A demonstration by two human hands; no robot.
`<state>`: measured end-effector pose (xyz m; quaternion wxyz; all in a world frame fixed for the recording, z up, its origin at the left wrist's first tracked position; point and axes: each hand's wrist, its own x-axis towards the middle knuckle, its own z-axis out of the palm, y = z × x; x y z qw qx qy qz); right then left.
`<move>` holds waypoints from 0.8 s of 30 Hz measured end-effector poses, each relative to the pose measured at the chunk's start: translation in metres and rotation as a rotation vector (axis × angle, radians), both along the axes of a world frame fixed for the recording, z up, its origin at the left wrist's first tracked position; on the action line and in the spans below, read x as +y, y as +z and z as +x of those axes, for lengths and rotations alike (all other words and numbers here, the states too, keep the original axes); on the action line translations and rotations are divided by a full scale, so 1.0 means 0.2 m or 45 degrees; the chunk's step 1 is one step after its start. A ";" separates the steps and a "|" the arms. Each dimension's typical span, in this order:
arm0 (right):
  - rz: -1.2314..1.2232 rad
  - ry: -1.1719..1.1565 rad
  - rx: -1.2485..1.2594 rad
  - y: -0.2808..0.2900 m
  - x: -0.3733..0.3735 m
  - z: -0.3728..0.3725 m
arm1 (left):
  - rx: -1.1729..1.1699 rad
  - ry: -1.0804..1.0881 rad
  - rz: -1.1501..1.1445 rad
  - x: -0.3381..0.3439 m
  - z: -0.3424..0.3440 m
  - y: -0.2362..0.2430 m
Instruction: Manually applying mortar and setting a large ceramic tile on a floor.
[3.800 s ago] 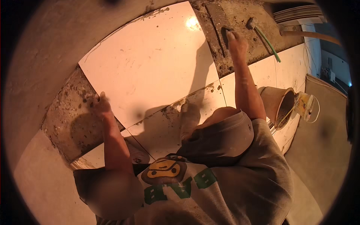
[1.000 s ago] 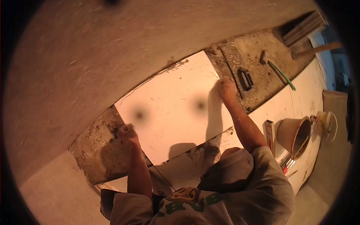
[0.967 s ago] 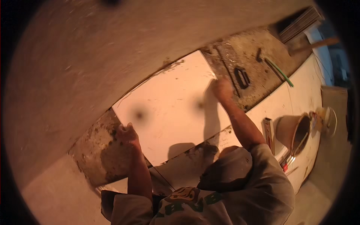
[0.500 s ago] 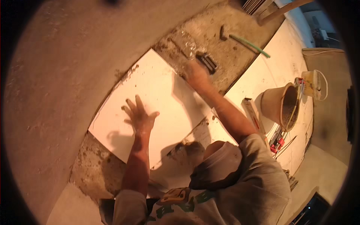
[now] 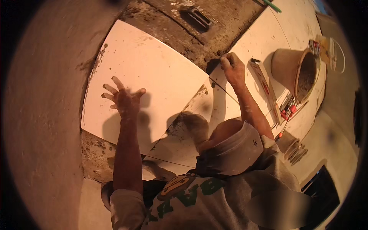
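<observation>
A large white tile (image 5: 145,65) lies beside the wall, with bare mortar-stained floor at two of its sides. My left hand (image 5: 122,96) is over the tile's left half, fingers spread and holding nothing; whether it touches the surface I cannot tell. My right hand (image 5: 233,68) is closed beside the tile's right corner, over the edge of the neighbouring tiles (image 5: 264,34); what its fingers hold, if anything, is hidden. A black hand tool (image 5: 199,19) rests on the dirty floor above the tile. A long wooden-coloured level or bar (image 5: 264,86) lies to the right of my right forearm.
A plastered wall (image 5: 46,99) runs along the left. On the right stand a mortar bucket (image 5: 285,67) and a smaller yellowish pail (image 5: 331,53), beside red-handled tools (image 5: 287,111). A green-handled tool (image 5: 272,5) shows at the top; stacked pots (image 5: 291,149) lie at lower right.
My left hand has left the tile's edge and spread out over its face. My right hand has moved off the upper right edge toward the right corner. The view has swung, shifting the bucket upward.
</observation>
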<state>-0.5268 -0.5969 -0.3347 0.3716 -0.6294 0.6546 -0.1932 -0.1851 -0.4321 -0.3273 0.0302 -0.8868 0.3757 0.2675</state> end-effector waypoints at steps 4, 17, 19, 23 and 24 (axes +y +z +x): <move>0.058 0.043 0.259 0.16 0.06 -0.14 | 0.021 0.000 -0.002 0.03 0.00 -0.03; -0.096 -0.791 0.776 0.53 1.11 -1.10 | -0.077 -0.097 0.070 0.00 0.01 -0.02; 0.050 -0.690 0.787 0.49 1.33 -1.07 | -0.117 -0.165 0.099 0.01 0.01 -0.05; 0.300 -0.612 0.743 0.23 1.51 -0.85 | -0.235 -0.260 0.257 0.01 0.03 -0.04; 0.390 -0.656 0.774 0.19 1.53 -0.81 | -0.281 -0.305 0.311 0.00 0.03 -0.03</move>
